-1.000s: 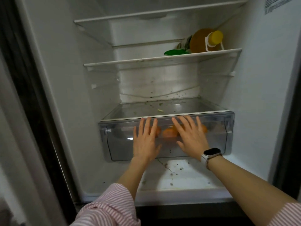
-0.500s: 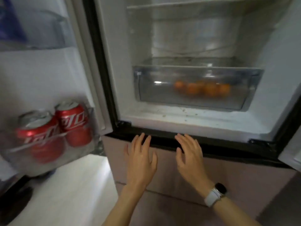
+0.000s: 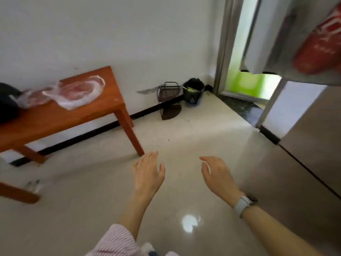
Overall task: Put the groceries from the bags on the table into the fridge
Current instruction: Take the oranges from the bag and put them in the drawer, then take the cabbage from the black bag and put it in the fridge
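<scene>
An orange wooden table [image 3: 60, 117] stands at the left against the white wall. On it lie clear plastic bags [image 3: 73, 93] with pinkish contents and a black bag [image 3: 7, 102] at the far left edge. The fridge [image 3: 311, 145] fills the right side, its open door [image 3: 295, 34] above holding a red can [image 3: 319, 43]. My left hand [image 3: 149, 174] and my right hand [image 3: 217, 174], a white watch on its wrist, hang over the floor with relaxed fingers, holding nothing.
A dark wire rack [image 3: 168, 100] and a black bin [image 3: 193, 91] with green scraps stand by the wall near a doorway [image 3: 245, 84]. Glossy pale floor [image 3: 110, 200] stretches between the table and the fridge. A wooden bar [image 3: 16, 193] juts in at lower left.
The view swung left from the fridge interior to the table and floor. Both hands left the crisper drawer front, dropped and now hang free over the floor.
</scene>
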Motion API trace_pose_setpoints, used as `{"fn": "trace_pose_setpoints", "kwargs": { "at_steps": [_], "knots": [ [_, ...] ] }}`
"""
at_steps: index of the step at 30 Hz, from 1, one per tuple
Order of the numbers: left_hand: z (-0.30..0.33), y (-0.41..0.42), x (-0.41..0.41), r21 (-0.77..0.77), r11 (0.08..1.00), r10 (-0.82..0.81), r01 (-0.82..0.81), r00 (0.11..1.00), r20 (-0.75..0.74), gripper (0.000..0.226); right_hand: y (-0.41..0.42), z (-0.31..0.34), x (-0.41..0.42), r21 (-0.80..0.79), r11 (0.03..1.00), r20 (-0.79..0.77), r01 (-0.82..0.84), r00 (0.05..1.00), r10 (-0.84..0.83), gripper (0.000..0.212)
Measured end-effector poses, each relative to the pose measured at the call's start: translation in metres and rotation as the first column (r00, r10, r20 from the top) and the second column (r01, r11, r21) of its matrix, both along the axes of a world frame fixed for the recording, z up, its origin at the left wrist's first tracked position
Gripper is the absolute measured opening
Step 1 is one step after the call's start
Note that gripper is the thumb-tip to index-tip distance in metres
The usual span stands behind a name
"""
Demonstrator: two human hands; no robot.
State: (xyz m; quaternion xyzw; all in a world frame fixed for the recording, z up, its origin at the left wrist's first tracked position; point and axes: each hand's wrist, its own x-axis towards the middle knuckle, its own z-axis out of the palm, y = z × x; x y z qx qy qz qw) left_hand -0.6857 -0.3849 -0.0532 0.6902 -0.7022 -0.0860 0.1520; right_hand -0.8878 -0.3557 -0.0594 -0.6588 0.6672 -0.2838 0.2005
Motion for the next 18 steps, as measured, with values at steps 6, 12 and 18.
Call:
{"fn": "trace_pose_setpoints", "kwargs": {
  "at_steps": [6,12,18],
  "knots": [
    [0.013,0.000,0.206,0.043,0.929,0.367,-0.366,0.930,-0.002,0.046,-0.085,0.009,0.213,-0.025,0.925,-0.019,-0.380,0.925,0.379,0.046],
    [0.031,-0.022,0.394,-0.024,0.823,0.568,-0.568,0.823,0.024,0.040,-0.143,0.018,0.418,-0.040,0.785,0.033,-0.619,0.784,0.620,0.044],
    [0.032,-0.091,0.501,-0.046,0.806,0.589,-0.591,0.807,-0.035,0.038,-0.212,0.024,0.533,-0.044,0.720,0.047,-0.692,0.719,0.694,0.032]
  ]
}}
